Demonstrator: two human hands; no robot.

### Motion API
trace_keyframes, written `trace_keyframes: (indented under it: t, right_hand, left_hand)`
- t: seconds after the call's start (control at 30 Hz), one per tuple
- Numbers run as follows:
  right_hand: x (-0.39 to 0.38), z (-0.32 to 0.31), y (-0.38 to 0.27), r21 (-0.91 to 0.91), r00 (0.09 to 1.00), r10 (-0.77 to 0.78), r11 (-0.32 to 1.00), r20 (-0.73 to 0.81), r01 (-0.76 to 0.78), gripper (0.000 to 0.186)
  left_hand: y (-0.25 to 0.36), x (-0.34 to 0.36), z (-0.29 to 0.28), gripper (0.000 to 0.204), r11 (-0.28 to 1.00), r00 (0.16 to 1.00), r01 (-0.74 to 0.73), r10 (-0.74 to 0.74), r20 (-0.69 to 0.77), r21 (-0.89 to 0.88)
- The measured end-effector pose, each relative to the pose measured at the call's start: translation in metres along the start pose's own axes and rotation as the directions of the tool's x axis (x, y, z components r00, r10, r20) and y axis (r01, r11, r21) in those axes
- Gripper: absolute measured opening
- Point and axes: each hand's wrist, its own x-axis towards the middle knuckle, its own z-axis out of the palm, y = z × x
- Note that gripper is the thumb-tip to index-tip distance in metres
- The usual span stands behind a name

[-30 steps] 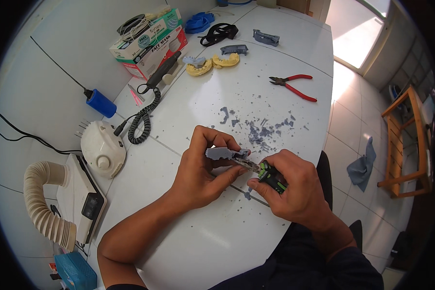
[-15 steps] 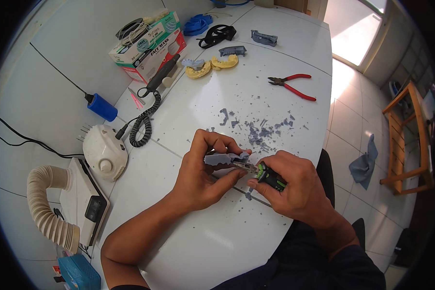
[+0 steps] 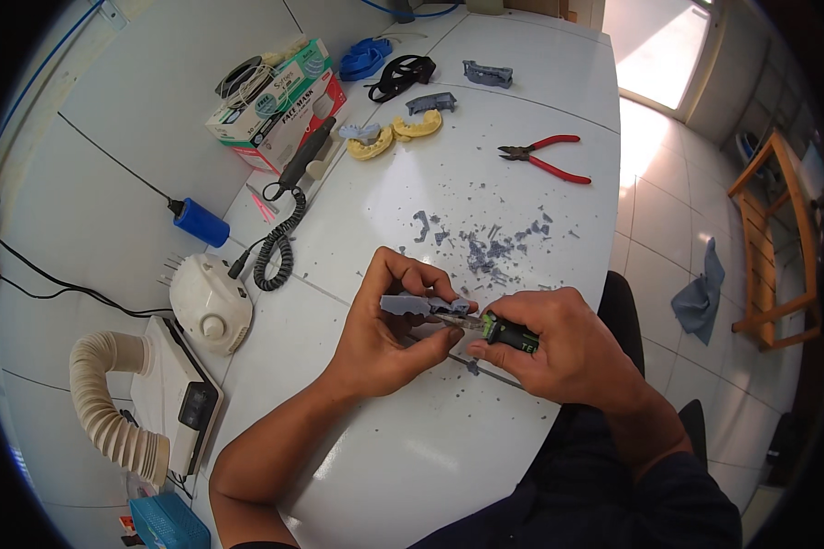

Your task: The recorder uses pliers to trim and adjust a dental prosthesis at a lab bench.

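My left hand (image 3: 368, 340) pinches a grey-blue moulded plastic piece (image 3: 406, 304), like a printed dental model part, over the middle of the table. Wrapped in my right hand (image 3: 572, 352) are small pliers (image 3: 513, 335) with black and green grips. Their metal jaws reach the piece's right end, close to my left fingertips; whether they bite on it is hard to see. Grey broken scraps (image 3: 490, 252) lie scattered just beyond my hands. Farther right rest red-handled cutters (image 3: 547, 159), their handles spread apart.
Yellow dental casts (image 3: 417, 124) and grey moulded pieces (image 3: 487, 74) lie at the back. At left stand a face mask box (image 3: 293, 119), a handpiece with coiled cord (image 3: 307, 156), a white control unit (image 3: 212, 316) and a hose machine (image 3: 178, 393). The table edge curves along the right.
The head view has shifted slightly. Both hands keep their grips, and the pliers have turned a little in my right hand, with the jaws still at the piece's right end.
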Motion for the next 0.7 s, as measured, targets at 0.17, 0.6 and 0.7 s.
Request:
trace_keyframes:
  t: [0.17, 0.6, 0.7]
  right_hand:
    - [-0.003, 0.007, 0.002, -0.048, 0.998, -0.026, 0.999, -0.048, 0.024, 0.035]
    - [-0.001, 0.001, 0.009, 0.020, 0.996, -0.090, 0.996, -0.024, 0.090, 0.026]
    - [-0.001, 0.003, 0.011, 0.041, 0.993, -0.083, 0.995, -0.085, 0.086, 0.028]
  left_hand:
    - [0.001, 0.000, -0.002, 0.055, 0.992, 1.000, -0.003, 0.006, -0.022, 0.127]
    - [0.005, 0.000, 0.001, 0.048, 0.998, 0.999, 0.047, -0.047, 0.009, 0.032]
    - [0.000, -0.001, 0.001, 0.047, 0.995, 1.000, 0.005, -0.005, -0.002, -0.101]
